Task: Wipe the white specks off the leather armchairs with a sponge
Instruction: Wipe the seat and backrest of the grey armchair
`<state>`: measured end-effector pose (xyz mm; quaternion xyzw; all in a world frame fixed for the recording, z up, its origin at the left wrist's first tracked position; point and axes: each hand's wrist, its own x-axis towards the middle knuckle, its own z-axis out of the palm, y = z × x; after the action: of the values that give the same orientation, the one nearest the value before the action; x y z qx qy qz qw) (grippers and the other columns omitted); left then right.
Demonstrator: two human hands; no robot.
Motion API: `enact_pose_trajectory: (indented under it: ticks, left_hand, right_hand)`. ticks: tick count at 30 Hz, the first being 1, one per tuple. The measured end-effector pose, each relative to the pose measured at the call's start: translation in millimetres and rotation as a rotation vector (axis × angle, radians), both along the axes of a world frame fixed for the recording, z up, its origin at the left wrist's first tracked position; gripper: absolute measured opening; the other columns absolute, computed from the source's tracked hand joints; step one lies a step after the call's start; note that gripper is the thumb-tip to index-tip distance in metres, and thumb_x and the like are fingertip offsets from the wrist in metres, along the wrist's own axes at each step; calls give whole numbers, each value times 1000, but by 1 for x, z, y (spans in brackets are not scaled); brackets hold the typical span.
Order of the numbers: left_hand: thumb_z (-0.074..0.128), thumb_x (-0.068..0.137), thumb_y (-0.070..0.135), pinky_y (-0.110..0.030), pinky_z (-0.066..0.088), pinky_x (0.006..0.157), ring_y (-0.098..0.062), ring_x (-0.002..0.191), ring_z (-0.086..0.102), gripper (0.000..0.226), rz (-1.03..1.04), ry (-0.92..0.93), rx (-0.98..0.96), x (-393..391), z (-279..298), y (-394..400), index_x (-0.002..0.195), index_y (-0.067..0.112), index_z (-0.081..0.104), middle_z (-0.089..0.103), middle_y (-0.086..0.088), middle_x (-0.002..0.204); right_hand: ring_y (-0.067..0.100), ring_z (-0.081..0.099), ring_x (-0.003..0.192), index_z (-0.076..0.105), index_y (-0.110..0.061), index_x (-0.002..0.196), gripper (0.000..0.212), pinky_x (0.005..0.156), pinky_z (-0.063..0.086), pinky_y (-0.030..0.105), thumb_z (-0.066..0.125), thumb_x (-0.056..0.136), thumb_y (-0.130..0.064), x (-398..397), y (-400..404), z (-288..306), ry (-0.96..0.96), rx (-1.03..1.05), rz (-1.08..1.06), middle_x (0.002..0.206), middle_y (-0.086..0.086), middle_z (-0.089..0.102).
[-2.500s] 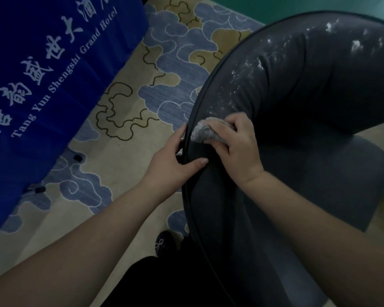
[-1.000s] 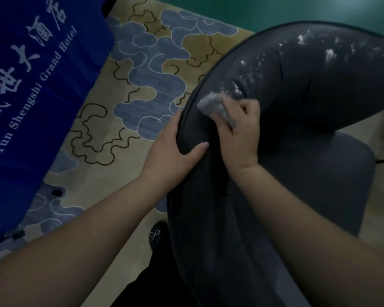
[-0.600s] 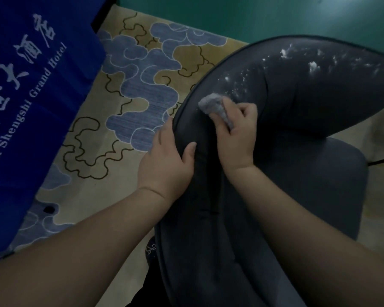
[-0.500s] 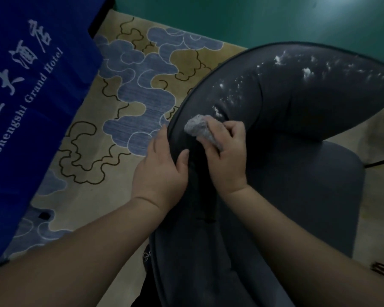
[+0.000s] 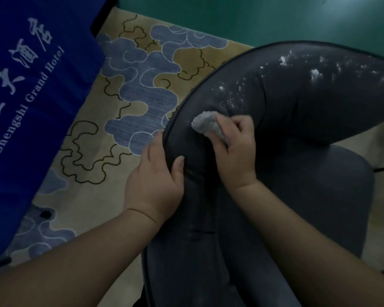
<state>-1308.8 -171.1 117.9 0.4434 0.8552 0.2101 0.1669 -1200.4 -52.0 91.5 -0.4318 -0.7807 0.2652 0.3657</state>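
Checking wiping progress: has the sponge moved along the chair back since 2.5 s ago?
Yes. The sponge in the right hand has travelled up the armchair rim, toward the white specks, and now sits just below them.

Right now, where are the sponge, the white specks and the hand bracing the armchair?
sponge [image 5: 203,123], head view, its exposed grey end.
white specks [image 5: 315,73], head view, a larger clump on the backrest top.
left hand [image 5: 155,180], head view, back of the hand.
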Motion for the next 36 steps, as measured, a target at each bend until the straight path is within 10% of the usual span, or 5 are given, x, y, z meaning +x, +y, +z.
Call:
enact_pose_trajectory:
  ticks: [29, 36]
  left_hand:
    - [36, 94, 46, -41, 43, 89, -32, 118, 50, 65, -2, 24, -29, 0, 0, 0, 149, 13, 23, 40, -11, 145]
    - [35, 94, 46, -38, 41, 90, -29, 120, 48, 65, 7, 22, -26, 0, 0, 0, 149, 14, 22, 38, -9, 146]
  right_hand:
    - [1, 45, 83, 64, -12, 120, 34, 85, 38, 3, 68, 87, -11, -11, 20, -4, 161, -213, -271, 94, -13, 36]
    - [15, 47, 88, 67, -13, 118, 35, 87, 42, 18, 69, 83, -5, -12, -10, 15, 25, 20, 100, 98, 5, 42]
